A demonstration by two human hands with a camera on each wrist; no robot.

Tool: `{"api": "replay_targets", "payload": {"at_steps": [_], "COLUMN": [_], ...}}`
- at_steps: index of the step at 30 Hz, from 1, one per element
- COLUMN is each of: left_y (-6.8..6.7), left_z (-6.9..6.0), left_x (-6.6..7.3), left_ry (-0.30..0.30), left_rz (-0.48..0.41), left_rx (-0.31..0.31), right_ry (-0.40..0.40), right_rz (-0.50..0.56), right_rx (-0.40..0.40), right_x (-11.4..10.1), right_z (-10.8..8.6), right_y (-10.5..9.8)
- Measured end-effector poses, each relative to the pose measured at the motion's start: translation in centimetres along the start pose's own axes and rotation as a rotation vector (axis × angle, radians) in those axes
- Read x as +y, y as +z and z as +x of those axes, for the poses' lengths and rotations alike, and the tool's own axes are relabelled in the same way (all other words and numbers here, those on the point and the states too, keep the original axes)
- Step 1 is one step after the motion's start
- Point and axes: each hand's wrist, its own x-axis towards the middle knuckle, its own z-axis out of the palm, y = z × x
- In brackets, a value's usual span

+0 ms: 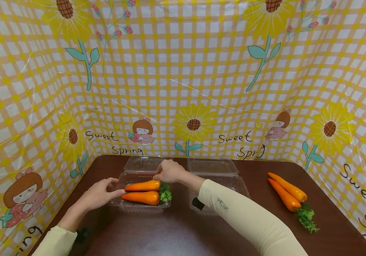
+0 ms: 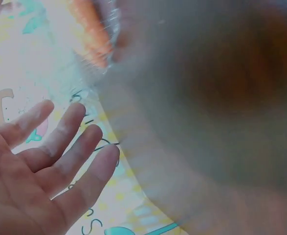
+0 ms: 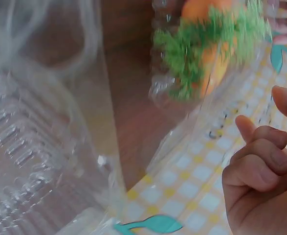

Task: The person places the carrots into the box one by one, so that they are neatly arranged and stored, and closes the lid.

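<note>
Two orange carrots [image 1: 142, 197] with green leafy tops [image 1: 165, 193] lie side by side in the left clear plastic container [image 1: 128, 208], tips to the left. My left hand [image 1: 98, 195] is at the container's left end, thumb by the carrot tips; the left wrist view shows its fingers spread and loosely bent. Over the container's back right part hovers my right hand [image 1: 171, 171], close to the rear carrot's leafy end. In the right wrist view that hand [image 3: 265, 171] has several fingers curled, thumb and index finger apart, nothing visible between them.
A second clear container [image 1: 242, 188] with its lid [image 1: 213, 166] raised stands partly behind my right forearm. Two more carrots [image 1: 287, 193] lie on the brown table [image 1: 131, 234] at the right. A checked, flower-printed cloth [image 1: 170, 85] encloses the back and sides.
</note>
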Motion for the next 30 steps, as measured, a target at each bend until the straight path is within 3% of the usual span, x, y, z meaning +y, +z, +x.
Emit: {"api": "replay_targets", "payload": {"at_steps": [8, 12, 19, 26, 30], "left_y": [-1.6, -2.0, -2.5, -2.8, -2.7], "left_z": [3.0, 4.7, 7.1, 9.0, 9.6], "left_x": [-0.2, -0.3, -0.3, -0.7, -1.0], "left_ry": [-0.029, -0.052, -0.103, -0.073, -0.1], "left_rz": [-0.018, -0.011, -0.017, 0.07, 0.057], "left_rx": [-0.022, -0.03, -0.062, -0.069, -0.109], "right_ry": [0.076, 0.161, 0.281, 0.31, 0.324], "right_rz": [0.193, 0.21, 0.207, 0.182, 0.139], "right_rx": [0.114, 0.163, 0.157, 0.161, 0.155], "right_x": [2.6, 3.4, 3.6, 3.9, 4.3], "right_z": [0.9, 1.4, 2.2, 3.1, 3.6], "right_y": [-1.8, -2.2, -2.4, -1.8, -1.5]}}
